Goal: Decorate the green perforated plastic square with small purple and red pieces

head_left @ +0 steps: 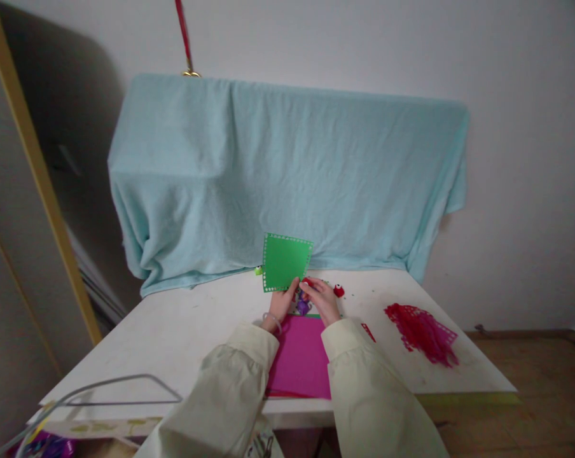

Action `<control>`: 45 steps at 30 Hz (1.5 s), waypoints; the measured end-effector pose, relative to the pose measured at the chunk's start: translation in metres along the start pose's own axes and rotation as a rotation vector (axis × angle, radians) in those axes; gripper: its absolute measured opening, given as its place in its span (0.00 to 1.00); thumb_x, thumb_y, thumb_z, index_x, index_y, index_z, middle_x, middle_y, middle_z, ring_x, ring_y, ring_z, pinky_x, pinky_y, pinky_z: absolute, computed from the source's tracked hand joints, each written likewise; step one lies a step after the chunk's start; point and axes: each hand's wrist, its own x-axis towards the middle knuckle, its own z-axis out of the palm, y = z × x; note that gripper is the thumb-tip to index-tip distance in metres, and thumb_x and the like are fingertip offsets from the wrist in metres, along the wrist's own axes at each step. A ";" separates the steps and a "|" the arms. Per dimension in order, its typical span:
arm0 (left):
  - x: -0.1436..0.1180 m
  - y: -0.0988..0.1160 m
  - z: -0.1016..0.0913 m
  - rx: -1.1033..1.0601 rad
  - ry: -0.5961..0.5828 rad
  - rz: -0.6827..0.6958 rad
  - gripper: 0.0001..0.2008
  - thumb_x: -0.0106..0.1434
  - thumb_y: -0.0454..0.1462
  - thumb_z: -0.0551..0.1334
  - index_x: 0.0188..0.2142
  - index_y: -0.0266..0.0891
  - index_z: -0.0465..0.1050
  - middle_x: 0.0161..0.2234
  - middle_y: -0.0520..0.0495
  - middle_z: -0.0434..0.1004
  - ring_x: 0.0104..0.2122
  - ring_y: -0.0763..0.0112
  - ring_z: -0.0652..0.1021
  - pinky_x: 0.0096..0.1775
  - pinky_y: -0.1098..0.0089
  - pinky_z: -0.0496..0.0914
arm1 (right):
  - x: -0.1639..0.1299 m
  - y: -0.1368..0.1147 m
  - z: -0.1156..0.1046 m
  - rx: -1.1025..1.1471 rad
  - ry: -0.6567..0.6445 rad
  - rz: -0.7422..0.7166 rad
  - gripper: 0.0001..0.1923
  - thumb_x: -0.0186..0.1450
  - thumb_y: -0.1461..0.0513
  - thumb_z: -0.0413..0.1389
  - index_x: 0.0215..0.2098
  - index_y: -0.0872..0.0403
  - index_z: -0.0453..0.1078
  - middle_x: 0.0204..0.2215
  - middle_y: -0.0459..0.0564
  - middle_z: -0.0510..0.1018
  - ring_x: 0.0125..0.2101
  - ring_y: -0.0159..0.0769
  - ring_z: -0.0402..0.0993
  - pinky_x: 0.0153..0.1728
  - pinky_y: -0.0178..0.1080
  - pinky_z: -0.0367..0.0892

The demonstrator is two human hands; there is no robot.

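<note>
Both hands, left hand (282, 304) and right hand (322, 299), pinch the green square (286, 262) (fingers closed on its lower edge).

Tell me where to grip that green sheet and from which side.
Grip the green sheet at its bottom edge, coming from below on the near side. It stands upright with its face toward the camera, and the left hand already pinches that lower edge; the top and sides hang free, backed closely by the blue cloth.
</note>
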 end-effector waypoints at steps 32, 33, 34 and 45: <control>-0.002 0.005 0.002 -0.049 -0.040 0.001 0.18 0.56 0.52 0.62 0.25 0.38 0.68 0.18 0.55 0.65 0.19 0.75 0.65 0.26 0.72 0.62 | -0.002 -0.005 0.000 -0.064 -0.016 -0.005 0.20 0.51 0.50 0.66 0.35 0.55 0.75 0.24 0.46 0.76 0.22 0.31 0.68 0.24 0.34 0.62; -0.002 0.005 0.002 -0.049 -0.036 -0.005 0.19 0.55 0.52 0.62 0.25 0.38 0.68 0.18 0.54 0.65 0.19 0.75 0.66 0.26 0.71 0.62 | -0.001 -0.005 0.000 -0.063 -0.016 -0.004 0.20 0.51 0.50 0.66 0.35 0.55 0.75 0.24 0.46 0.76 0.22 0.31 0.68 0.24 0.34 0.62; -0.002 0.006 0.002 -0.050 -0.033 -0.011 0.19 0.55 0.52 0.62 0.24 0.38 0.68 0.18 0.54 0.65 0.20 0.74 0.66 0.27 0.71 0.63 | -0.001 -0.005 0.000 -0.063 -0.017 -0.003 0.20 0.51 0.50 0.65 0.36 0.55 0.75 0.25 0.47 0.76 0.22 0.31 0.68 0.23 0.34 0.62; -0.004 0.016 0.003 -0.058 -0.018 -0.050 0.17 0.56 0.50 0.63 0.24 0.39 0.69 0.16 0.51 0.69 0.26 0.66 0.74 0.35 0.66 0.68 | 0.001 -0.002 -0.002 -0.086 0.008 -0.024 0.21 0.51 0.49 0.65 0.35 0.56 0.75 0.24 0.47 0.76 0.21 0.31 0.67 0.22 0.34 0.62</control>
